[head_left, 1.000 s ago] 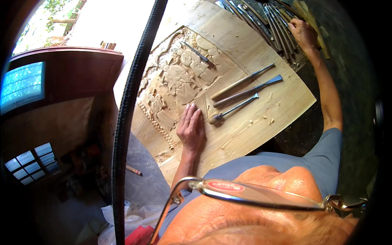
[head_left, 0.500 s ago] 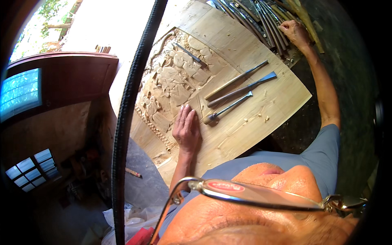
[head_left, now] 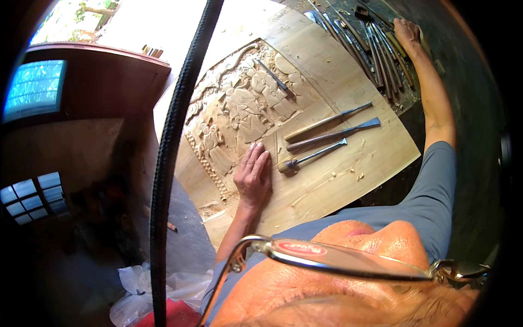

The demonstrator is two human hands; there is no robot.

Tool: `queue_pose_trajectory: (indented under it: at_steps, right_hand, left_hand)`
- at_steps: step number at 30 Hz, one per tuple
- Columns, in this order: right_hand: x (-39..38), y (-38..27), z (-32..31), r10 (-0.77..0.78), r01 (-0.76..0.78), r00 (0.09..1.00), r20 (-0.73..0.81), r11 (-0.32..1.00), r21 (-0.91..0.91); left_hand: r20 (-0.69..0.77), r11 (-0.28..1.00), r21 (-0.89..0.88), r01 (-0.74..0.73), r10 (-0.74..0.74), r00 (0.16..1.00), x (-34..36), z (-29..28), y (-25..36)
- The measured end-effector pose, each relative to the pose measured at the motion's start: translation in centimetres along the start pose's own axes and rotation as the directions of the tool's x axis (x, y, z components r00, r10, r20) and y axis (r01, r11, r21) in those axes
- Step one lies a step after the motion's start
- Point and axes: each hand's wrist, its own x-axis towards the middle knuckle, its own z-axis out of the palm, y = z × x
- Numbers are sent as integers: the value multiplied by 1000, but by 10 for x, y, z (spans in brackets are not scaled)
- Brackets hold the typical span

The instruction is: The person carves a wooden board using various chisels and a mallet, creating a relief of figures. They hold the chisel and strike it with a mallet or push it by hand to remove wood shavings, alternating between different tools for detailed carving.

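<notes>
Carved panel (head_left: 318,191) bears four chisels (head_left: 318,139) and scattered wood chips (head_left: 360,176).

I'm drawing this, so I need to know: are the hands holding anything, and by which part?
The left hand rests on the board, holding nothing. The right hand is beside the tools, but whether it holds anything can't be told.

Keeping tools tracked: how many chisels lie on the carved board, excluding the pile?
4. A dark chisel lies on the carved relief; a pale-handled chisel, a wide-bladed chisel and a short chisel lie together on plain wood. None looks hidden.
</notes>
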Motion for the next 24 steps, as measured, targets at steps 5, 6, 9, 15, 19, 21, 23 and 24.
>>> queue_pose_trajectory:
  at_steps: [5,6,9,15,19,21,23,24]
  right_hand:
    - [-3,-16,-31,-101,110,976,-192,993,36]
    - [-6,-18,-34,-106,116,971,-214,993,33]
    - [-5,-22,-52,-111,122,983,-143,990,70]
    - [-24,-3,-85,112,-96,992,-56,967,238]
    - [-44,37,-114,31,62,981,-194,889,454]
    - [-42,1,-143,35,-41,999,22,835,549]
    - [-39,3,-163,5,-56,995,97,846,530]
    - [-34,-17,-179,7,-107,984,178,823,558]
  left_hand:
    - [-5,999,-30,13,-13,1000,5,-3,3]
    - [-7,999,-36,16,-17,1000,5,-3,4]
    - [-18,998,-55,29,-30,999,5,-8,7]
    - [-22,998,-69,3,-5,1000,4,-6,3]
    - [-28,996,-84,-15,12,1000,8,0,6]
    - [-22,999,-35,-8,8,1000,5,-9,-1]
    - [-30,999,-46,-17,15,999,6,-8,-2]
    - [-40,999,-30,-13,12,999,4,-12,-4]
